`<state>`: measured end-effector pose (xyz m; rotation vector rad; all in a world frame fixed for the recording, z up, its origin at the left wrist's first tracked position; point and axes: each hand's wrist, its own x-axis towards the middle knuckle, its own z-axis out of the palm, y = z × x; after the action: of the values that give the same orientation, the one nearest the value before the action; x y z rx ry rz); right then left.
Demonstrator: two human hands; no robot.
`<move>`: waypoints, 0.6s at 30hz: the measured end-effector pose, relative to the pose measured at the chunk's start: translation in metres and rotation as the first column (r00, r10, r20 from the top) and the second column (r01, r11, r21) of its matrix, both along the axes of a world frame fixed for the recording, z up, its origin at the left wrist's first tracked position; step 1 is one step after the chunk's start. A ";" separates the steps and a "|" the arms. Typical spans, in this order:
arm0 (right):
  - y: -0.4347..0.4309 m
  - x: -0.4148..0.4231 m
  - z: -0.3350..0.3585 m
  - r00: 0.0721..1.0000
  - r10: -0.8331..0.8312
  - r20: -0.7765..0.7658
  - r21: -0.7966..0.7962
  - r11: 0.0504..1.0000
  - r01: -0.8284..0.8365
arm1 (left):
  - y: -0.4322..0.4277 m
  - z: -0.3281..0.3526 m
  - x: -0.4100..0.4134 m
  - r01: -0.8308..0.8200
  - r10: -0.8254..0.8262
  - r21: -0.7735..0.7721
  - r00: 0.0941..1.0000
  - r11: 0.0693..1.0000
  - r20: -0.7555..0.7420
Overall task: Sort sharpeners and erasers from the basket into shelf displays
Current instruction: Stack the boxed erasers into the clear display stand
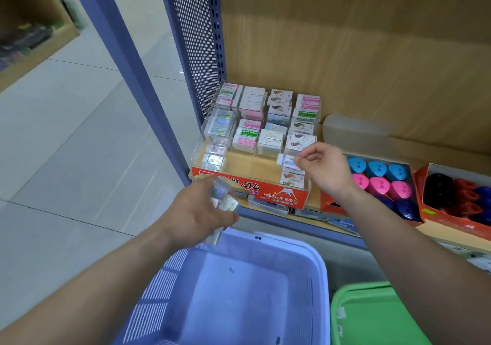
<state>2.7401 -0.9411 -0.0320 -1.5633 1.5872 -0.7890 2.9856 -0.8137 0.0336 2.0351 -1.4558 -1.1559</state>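
Eraser display (279,194): clear compartmented tray, red front marked "HARD ERASER", at the shelf's left end. Rear compartments are stacked with wrapped erasers (251,132); front row is partly filled. Right hand (324,169) pinches a white-and-blue eraser (284,160) over the front-right compartment. Left hand (199,212) grips a bunch of small erasers (225,201) at the tray's front-left corner. Sharpeners (377,177) (blue, pink, navy) sit in a red box (329,204) just right of the tray. Second red box (451,225) holds black, red and blue ones. Blue slotted basket (316,259) sits below the shelf edge.

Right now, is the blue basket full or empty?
Practically empty: the blue basket shows bare floor, only tiny specks; near end out of frame.
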 end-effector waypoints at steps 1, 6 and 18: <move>-0.001 0.009 0.001 0.999 0.026 0.023 -0.009 1.000 -0.026 | -0.002 0.001 0.002 -0.012 0.012 -0.006 1.000 1.000 0.000; -0.016 0.079 -0.007 0.983 0.174 0.057 -0.036 0.985 -0.172 | -0.010 0.007 0.025 -0.095 0.096 -0.037 0.995 0.995 0.009; -0.043 0.178 -0.039 0.760 0.454 -0.465 0.016 0.863 -0.505 | -0.010 0.014 0.068 -0.251 0.247 -0.024 0.962 0.968 -0.114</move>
<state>2.9180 -0.9841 -0.0706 -2.2395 1.3486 -0.2272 3.0536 -0.8237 0.0476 2.0242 -1.1225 -1.1068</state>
